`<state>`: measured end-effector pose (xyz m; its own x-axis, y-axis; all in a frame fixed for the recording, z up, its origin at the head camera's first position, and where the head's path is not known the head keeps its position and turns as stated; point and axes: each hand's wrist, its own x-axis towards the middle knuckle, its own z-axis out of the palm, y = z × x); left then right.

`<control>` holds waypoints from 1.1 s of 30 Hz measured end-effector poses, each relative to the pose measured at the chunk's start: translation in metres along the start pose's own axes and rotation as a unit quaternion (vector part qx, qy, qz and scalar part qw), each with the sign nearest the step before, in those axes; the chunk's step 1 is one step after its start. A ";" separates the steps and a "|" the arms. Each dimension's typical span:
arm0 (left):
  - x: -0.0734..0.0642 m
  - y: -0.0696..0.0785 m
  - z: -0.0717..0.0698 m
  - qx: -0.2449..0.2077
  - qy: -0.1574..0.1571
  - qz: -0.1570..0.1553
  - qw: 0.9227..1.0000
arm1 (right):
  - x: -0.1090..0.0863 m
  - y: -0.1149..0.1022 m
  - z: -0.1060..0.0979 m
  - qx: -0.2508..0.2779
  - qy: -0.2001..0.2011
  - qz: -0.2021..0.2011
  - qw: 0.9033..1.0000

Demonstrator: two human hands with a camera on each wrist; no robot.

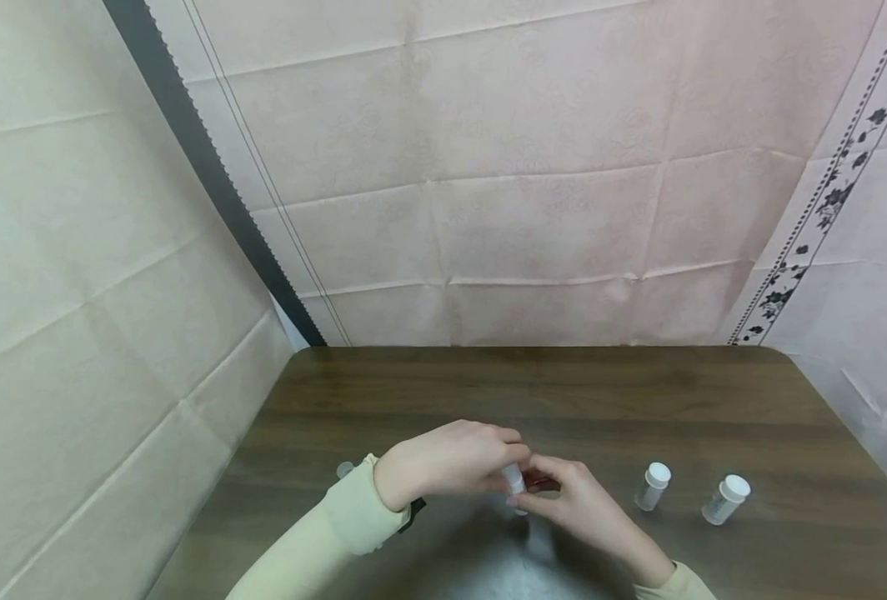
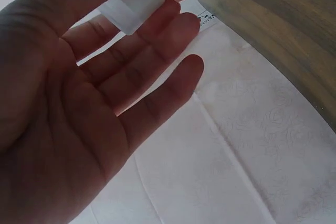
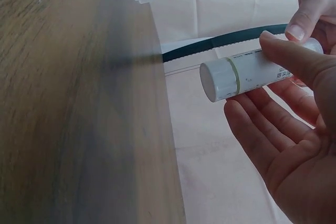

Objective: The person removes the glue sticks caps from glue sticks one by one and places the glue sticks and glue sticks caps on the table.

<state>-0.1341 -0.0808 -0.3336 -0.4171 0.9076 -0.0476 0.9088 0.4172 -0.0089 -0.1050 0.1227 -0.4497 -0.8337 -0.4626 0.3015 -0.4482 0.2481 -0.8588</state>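
Observation:
A small white cylindrical bottle [image 1: 514, 478] with a printed label is held between both hands above the table. In the right wrist view the bottle [image 3: 249, 74] lies nearly sideways, with a green stripe near its closer end. My right hand [image 1: 580, 502] grips its labelled body between thumb and fingers. From the other side my left hand [image 1: 454, 460] pinches the far, clear-looking end. The left wrist view shows a translucent end of the bottle [image 2: 134, 6] by the thumb, the other fingers loosely bent. Fingers partly cover the bottle in the head view.
Two small clear bottles with white caps, one nearer [image 1: 653, 486] and one farther right [image 1: 726, 499], stand on the brown wooden table [image 1: 533, 383]. A small clear piece [image 1: 344, 469] lies beside the left sleeve. Pale cloth [image 1: 533, 208] hangs behind the table and along its sides.

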 end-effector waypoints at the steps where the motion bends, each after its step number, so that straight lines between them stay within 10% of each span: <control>1: 0.000 0.000 0.000 -0.002 -0.005 -0.006 1.000 | 0.000 0.000 0.000 0.001 0.000 -0.007 1.000; 19: 0.003 0.001 0.009 0.032 0.014 -0.038 0.999 | 0.001 0.003 0.004 -0.015 -0.001 -0.040 0.999; 33: -0.002 0.009 0.004 0.072 0.034 0.033 0.996 | -0.001 0.002 0.003 -0.004 0.004 -0.004 1.000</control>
<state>-0.1253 -0.0789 -0.3377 -0.3511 0.9362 0.0147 0.9248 0.3492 -0.1508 -0.1040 0.1207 -0.4528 -0.8326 -0.4574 0.3124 -0.4579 0.2510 -0.8528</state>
